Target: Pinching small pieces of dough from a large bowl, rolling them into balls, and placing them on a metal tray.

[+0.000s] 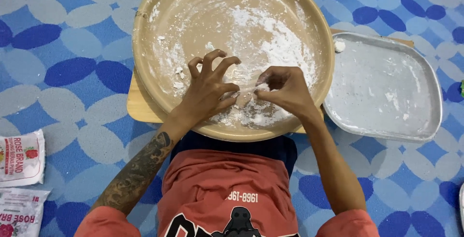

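Two hands, left hand and right hand, meet at the near rim of the round tan floured tray, fingers pinching a small white dough bit between them, a shaping step calling for gentle pressure.

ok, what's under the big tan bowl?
A wooden board sticks out at the bowl's lower left, with another corner showing upper right by the metal tray. The bowl hides the rest of the board. Below is the blue patterned mat.
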